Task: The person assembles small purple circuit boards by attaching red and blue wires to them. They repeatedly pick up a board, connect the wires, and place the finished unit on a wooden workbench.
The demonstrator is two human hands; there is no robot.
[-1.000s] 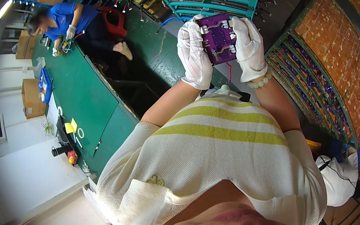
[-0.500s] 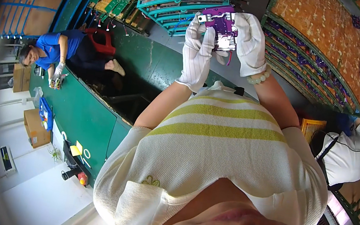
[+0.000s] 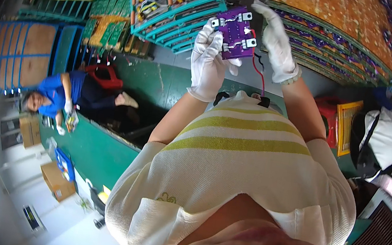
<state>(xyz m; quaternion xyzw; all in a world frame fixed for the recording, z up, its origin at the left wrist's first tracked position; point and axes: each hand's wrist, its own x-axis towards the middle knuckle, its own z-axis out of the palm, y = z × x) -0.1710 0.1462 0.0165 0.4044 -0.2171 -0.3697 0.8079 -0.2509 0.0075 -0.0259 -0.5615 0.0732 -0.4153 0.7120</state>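
Note:
In white gloves, both my hands are raised in front of my chest. Pinched by its left edge, a purple circuit board (image 3: 238,30) hangs in my left hand (image 3: 207,64). The board carries several silver metal terminals, and a red and black wire pair (image 3: 257,69) dangles from its right side. My right hand (image 3: 277,43) is off the board, just right of it, fingers stretched out and holding nothing. The stacked rack of purple boards (image 3: 323,45) is behind that hand.
A teal rack (image 3: 168,37) of assembled boards stands at the far left of my hands. Left, a person in blue (image 3: 59,89) works at a green bench (image 3: 99,140). To the right are a yellow crate (image 3: 347,128), a red stool (image 3: 326,116) and a person in white (image 3: 388,134).
My right hand has let go of the purple board and moved away from it. The board now shows a different side, with its wires hanging. My view has turned somewhat.

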